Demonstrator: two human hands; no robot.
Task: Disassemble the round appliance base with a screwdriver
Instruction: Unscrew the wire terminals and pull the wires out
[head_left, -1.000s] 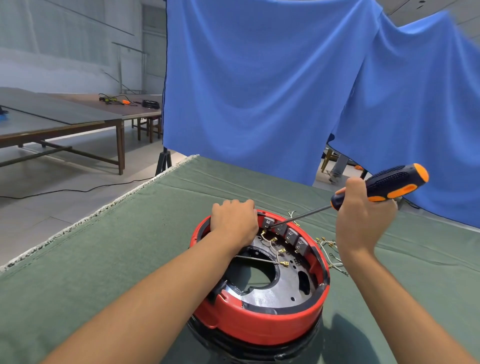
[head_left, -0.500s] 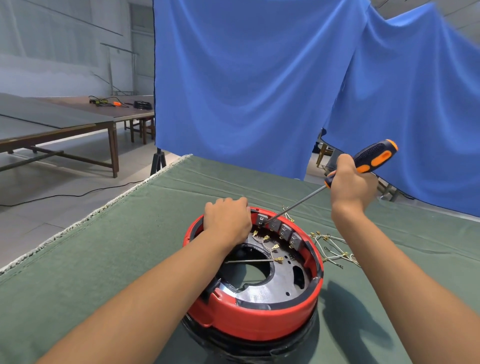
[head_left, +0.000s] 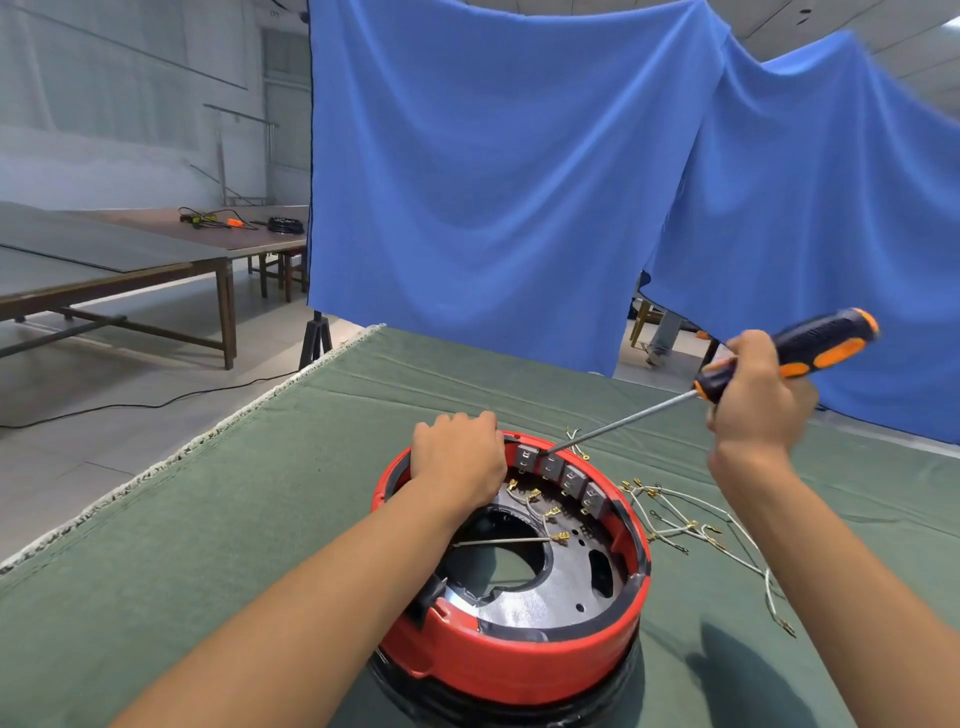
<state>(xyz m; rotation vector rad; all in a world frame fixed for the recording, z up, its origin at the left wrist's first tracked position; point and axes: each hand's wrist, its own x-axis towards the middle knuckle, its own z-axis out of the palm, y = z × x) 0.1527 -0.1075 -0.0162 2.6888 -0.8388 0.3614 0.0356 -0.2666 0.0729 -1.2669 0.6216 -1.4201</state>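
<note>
The left hand (head_left: 457, 457) gripped the red base (head_left: 519, 660) rim while the right hand (head_left: 756, 400) clenched the screwdriver (head_left: 810, 345), whose slanted tip could slip off the grey terminals (head_left: 561, 470).

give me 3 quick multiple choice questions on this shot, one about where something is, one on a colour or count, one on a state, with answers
1. Where do the loose wires lie?
A. inside the base
B. on the green cloth, right of the base
C. on the far wooden table

2. How many grey blocks line the base's inner far wall?
A. two
B. four
C. seven

3. What is the right hand doing?
A. gripping the screwdriver handle
B. resting flat on the cloth
C. pinching a wire

Answers:
1 B, the wires sprawl on the green cloth beside the red base.
2 B, four blocks sit in a row.
3 A, its fingers wrap the screwdriver, whose tip meets the blocks, while the left hand rests on the rim.
</note>
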